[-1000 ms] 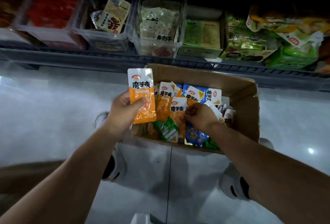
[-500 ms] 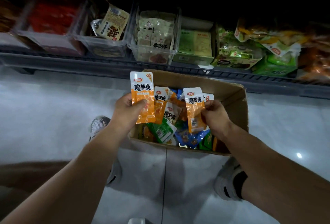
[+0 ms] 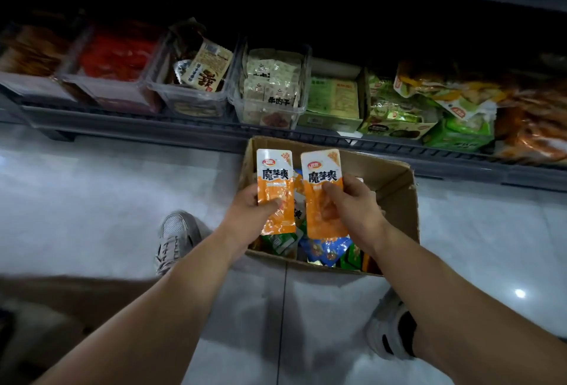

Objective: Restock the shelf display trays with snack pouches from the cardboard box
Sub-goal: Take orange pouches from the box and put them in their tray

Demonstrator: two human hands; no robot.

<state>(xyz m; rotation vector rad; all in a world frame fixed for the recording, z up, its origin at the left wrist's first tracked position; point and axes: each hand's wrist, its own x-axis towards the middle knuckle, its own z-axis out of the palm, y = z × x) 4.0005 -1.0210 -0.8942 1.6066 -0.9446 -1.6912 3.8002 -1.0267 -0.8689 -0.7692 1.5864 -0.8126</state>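
The left hand (image 3: 245,216) has its fingers (image 3: 271,204) curled round the lower half of the left pouch (image 3: 274,182), thumb across the front. The right hand (image 3: 356,209) grips the right pouch (image 3: 322,219) the same way, thumb just under the lettering. Both pouches are orange below and white above, each printed 魔芋爽 in bold black under a small red logo (too small to read). They are held upright, side by side and nearly touching, above the open cardboard box (image 3: 395,188).

Under them the box holds loose pouches (image 3: 325,251) in blue, green and orange. It sits on the pale tiled floor (image 3: 92,200), its far edge against the shelf rail (image 3: 138,125). On the shelf behind stand clear display trays (image 3: 190,99). 1 holds cream packets (image 3: 270,78) whose label ends in 肉干, and another holds red packs (image 3: 116,56). Further right are green cartons (image 3: 334,96) and loose bags (image 3: 445,93). 2 shoes (image 3: 176,237) flank the box.
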